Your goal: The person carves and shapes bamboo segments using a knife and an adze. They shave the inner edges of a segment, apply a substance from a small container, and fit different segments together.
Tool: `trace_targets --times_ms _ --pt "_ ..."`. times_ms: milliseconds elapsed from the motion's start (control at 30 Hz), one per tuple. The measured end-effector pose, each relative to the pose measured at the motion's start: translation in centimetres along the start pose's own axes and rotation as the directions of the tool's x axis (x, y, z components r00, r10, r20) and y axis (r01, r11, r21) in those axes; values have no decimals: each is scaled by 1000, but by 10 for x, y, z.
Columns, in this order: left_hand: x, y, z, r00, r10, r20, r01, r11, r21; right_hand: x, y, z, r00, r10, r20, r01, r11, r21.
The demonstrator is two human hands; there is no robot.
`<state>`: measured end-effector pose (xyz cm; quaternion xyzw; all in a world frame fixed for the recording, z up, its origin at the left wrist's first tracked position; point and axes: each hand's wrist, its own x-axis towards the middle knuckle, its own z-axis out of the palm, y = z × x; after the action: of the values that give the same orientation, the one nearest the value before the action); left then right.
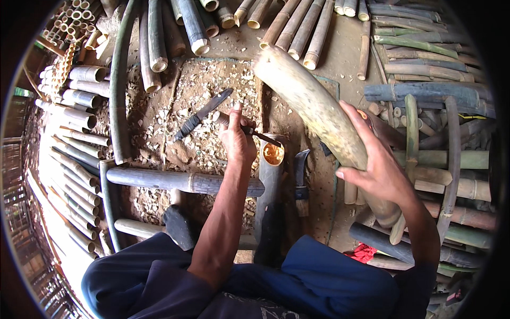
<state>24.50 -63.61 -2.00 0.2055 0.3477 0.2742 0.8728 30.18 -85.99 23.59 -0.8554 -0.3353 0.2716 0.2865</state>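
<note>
My left hand is closed around a chisel with a round wooden butt end, its thumb stretched out. The dark blade slants down right to the open, pale-cut end of a bamboo piece between my feet. Whether the tip touches the inner wall, I cannot tell. My right hand grips a thick, pale, curved wooden club from its right side. The club's broad end is raised away toward the far side, apart from the chisel. Some of the right fingers are hidden behind it.
A knife with a black-wrapped handle lies among wood chips. Right of the bamboo piece is a second, hooked blade. A horizontal bamboo pole crosses left of it. Stacked bamboo lengths line the left; more bamboo fills the right.
</note>
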Motion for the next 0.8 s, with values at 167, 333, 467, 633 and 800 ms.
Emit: trace_targets --times_ms 167,333,467,633,800 --pt "-2 -16 -5 999 -48 1 48 997 -68 38 -2 20 992 -120 -42 119 992 -32" --pt "-12 -17 -5 996 -79 -28 77 994 -72 57 -17 19 988 -154 8 154 981 -117" --pt "-21 -17 0 999 -40 7 41 997 -67 66 -39 15 985 -170 41 175 954 -245" --pt "-26 -12 -3 996 -7 94 11 999 -51 74 -48 14 980 -193 59 201 937 -286" --pt "-35 -12 2 994 19 111 -13 999 -52 79 -44 22 974 -217 62 225 929 -294"
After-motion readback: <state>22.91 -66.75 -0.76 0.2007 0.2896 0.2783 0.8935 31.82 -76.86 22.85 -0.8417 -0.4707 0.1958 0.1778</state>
